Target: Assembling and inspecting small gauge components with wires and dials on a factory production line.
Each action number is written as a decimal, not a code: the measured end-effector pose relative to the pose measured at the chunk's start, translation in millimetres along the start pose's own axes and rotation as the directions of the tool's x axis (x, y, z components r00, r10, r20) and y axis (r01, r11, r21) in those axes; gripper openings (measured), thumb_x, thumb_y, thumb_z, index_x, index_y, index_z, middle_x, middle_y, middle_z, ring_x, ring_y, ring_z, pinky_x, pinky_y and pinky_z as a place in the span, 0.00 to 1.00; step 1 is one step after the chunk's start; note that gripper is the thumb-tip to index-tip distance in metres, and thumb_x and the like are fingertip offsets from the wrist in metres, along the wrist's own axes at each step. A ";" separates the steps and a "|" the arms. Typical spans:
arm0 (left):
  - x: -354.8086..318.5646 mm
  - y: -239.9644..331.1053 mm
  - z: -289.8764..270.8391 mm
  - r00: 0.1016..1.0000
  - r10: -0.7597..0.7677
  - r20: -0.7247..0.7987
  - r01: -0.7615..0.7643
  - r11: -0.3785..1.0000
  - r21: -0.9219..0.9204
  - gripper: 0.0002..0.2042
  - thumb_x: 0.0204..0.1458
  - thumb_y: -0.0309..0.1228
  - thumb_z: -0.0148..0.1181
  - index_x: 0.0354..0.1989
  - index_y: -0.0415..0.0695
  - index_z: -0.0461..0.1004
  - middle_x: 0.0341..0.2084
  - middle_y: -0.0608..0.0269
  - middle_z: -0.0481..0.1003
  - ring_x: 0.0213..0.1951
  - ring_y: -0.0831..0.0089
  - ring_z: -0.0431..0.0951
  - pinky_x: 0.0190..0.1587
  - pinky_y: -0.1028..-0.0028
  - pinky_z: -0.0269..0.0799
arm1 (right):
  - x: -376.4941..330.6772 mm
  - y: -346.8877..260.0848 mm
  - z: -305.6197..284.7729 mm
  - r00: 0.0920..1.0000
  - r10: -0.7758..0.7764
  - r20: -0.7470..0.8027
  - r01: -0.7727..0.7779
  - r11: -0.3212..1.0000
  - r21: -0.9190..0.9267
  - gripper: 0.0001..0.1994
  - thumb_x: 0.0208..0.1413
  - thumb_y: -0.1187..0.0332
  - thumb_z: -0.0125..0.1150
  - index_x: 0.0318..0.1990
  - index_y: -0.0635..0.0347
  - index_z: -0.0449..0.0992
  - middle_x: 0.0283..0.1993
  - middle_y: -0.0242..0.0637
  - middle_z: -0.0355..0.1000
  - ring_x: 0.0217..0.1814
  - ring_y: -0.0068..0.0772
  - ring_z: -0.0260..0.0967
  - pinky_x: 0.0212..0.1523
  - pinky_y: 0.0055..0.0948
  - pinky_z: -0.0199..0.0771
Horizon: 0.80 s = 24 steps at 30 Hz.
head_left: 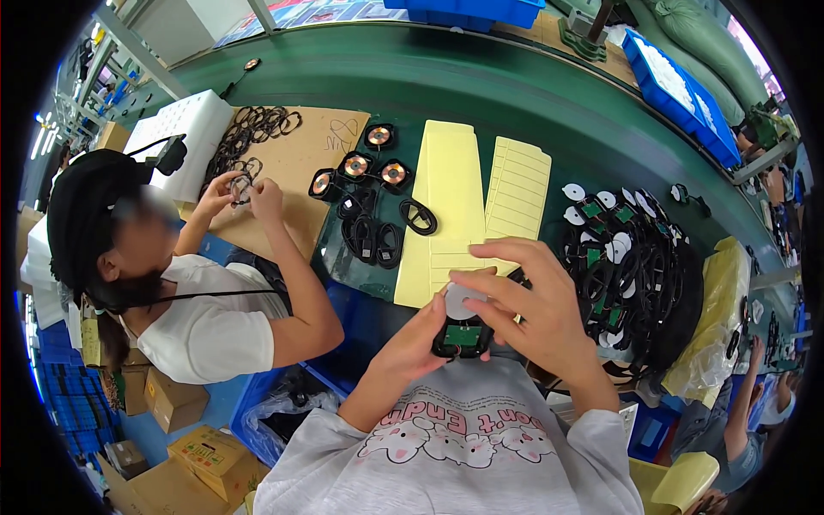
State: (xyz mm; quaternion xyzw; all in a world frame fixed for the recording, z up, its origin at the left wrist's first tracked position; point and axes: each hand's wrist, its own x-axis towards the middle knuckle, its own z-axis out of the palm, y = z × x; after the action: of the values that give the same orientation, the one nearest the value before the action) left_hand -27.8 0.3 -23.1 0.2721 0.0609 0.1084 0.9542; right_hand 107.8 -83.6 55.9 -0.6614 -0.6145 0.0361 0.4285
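My left hand (pixel 410 346) grips a small black device housing (pixel 462 350) at its side, just in front of my chest. Set in its lower part is a green circuit board (pixel 463 336); a pale round disc (pixel 464 300) covers the upper part. My right hand (pixel 536 296) arches over the device, fingers stretched out and apart, with fingertips at or just above the disc. Whether they press on it I cannot tell. Beyond my hands lie yellow foam sheets (pixel 439 202), with a coiled black cable (pixel 419 216) on their left edge.
Right of the foam is a large heap of cabled black devices (pixel 605 275). Left stand several black units with copper-coloured centres (pixel 356 165). A co-worker (pixel 206 318) at my left handles a black ring over a cardboard sheet (pixel 300 137). A blue tray (pixel 678 90) holds white parts.
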 end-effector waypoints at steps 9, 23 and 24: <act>-4.7 -10.8 -12.3 0.991 -0.130 -0.005 0.128 0.977 -0.171 0.28 0.56 0.54 0.37 0.54 0.42 0.56 0.38 0.50 0.70 0.37 0.61 0.75 0.32 0.67 0.74 | 6.6 25.5 22.6 0.966 -0.247 0.079 0.255 0.960 -0.115 0.11 0.35 0.77 0.65 0.30 0.54 0.75 0.34 0.24 0.73 0.35 0.26 0.69 0.49 0.33 0.65; 18.3 -17.6 -72.2 0.988 -0.105 -0.110 0.066 0.949 -0.308 0.27 0.56 0.56 0.34 0.60 0.57 0.51 0.44 0.55 0.68 0.33 0.58 0.72 0.30 0.58 0.71 | -30.9 101.7 37.2 0.780 0.614 0.121 -0.612 0.709 0.350 0.07 0.51 0.71 0.45 0.38 0.58 0.64 0.26 0.33 0.64 0.19 0.27 0.58 0.22 0.23 0.60; 23.4 -21.7 -81.4 0.988 -0.108 -0.112 0.068 0.948 -0.311 0.27 0.56 0.56 0.34 0.60 0.57 0.51 0.44 0.55 0.68 0.33 0.58 0.72 0.30 0.58 0.71 | -23.9 108.3 49.3 0.816 0.553 0.171 -0.547 0.833 -0.084 0.09 0.52 0.66 0.49 0.40 0.55 0.66 0.29 0.33 0.69 0.21 0.32 0.64 0.23 0.27 0.62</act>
State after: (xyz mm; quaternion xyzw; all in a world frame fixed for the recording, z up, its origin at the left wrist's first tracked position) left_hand -15.6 29.2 -104.7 0.1103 0.1163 0.0910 0.9829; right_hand 158.5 -64.7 -52.8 -0.8107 -0.4355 0.2109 0.3295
